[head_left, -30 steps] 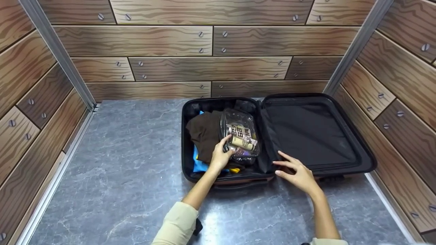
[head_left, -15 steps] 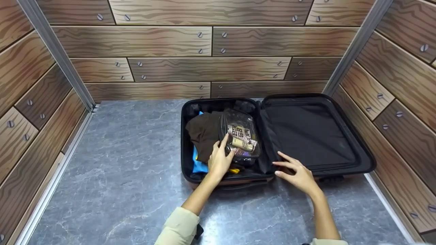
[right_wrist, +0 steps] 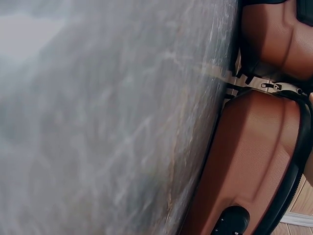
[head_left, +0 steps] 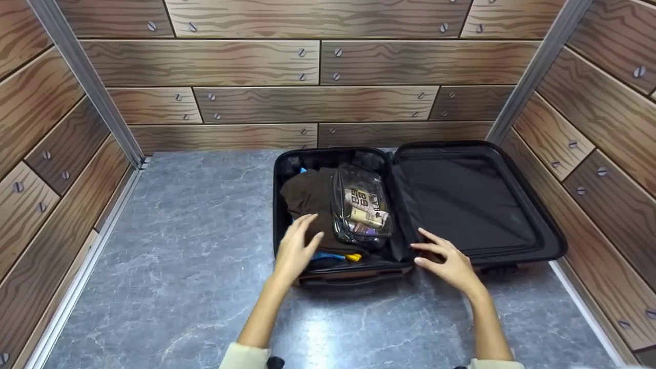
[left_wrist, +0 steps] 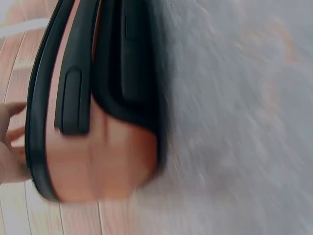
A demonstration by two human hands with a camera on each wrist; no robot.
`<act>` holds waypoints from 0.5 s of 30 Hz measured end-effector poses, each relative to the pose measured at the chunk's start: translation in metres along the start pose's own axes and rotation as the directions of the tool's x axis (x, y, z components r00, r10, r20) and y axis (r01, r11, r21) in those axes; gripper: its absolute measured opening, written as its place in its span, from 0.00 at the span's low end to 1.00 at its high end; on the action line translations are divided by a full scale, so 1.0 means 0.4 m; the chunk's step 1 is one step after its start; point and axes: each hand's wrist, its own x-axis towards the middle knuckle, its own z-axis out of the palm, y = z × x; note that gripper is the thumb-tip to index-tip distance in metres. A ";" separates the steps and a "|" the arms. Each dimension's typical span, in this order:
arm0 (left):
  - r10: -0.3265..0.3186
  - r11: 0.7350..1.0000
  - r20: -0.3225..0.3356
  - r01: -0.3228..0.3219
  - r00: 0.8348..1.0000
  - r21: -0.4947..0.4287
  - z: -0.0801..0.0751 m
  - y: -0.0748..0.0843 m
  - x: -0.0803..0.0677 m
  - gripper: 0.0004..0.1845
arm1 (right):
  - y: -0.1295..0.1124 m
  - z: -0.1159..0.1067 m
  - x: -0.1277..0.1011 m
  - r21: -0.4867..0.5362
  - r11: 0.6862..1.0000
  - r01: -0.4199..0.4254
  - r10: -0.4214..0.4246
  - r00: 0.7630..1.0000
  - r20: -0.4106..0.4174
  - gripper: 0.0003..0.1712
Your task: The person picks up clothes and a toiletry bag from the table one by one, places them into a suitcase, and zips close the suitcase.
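Observation:
An open suitcase (head_left: 353, 277) lies on the floor, its shell brown-orange in both wrist views. A dark brown folded garment (head_left: 312, 192) fills the left of its packed half. Beside it rests a clear pouch (head_left: 361, 179) with small bottles and packets showing through. Something blue with a yellow end (head_left: 353, 257) pokes out near the front rim. Above the front left rim hovers my left hand (head_left: 293, 252), fingers loosely bent and holding nothing. My right hand (head_left: 448, 264) is at the lid's front edge near the hinge, fingers spread; whether the fingertips touch it I cannot tell.
The lid half (head_left: 466, 200), lined in black, lies flat on the right, close to the wood-patterned right wall (head_left: 610, 205). A grey marbled surface (head_left: 195, 230) extends left and in front. Wood-patterned panels (head_left: 256, 61) stand behind.
My left hand has let go of the clear pouch and moved left and toward me, to the suitcase's front rim. The pouch stays on the garment's right side. My right hand has not moved.

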 end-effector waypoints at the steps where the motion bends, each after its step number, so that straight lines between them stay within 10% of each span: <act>1: 0.022 1.000 -0.010 -0.022 1.000 0.000 -0.011 -0.009 -0.009 0.23 | 0.000 0.000 0.000 -0.002 1.000 -0.001 0.001 1.000 0.002 0.19; 6: 0.056 0.996 -0.011 -0.055 0.998 0.075 -0.050 -0.039 -0.048 0.27 | -0.001 -0.002 -0.001 0.006 1.000 -0.011 0.011 1.000 0.014 0.19; 15: -0.077 0.986 0.118 0.059 0.990 0.156 -0.063 -0.069 -0.100 0.45 | -0.006 -0.004 -0.002 0.032 0.999 -0.021 0.021 1.000 0.018 0.19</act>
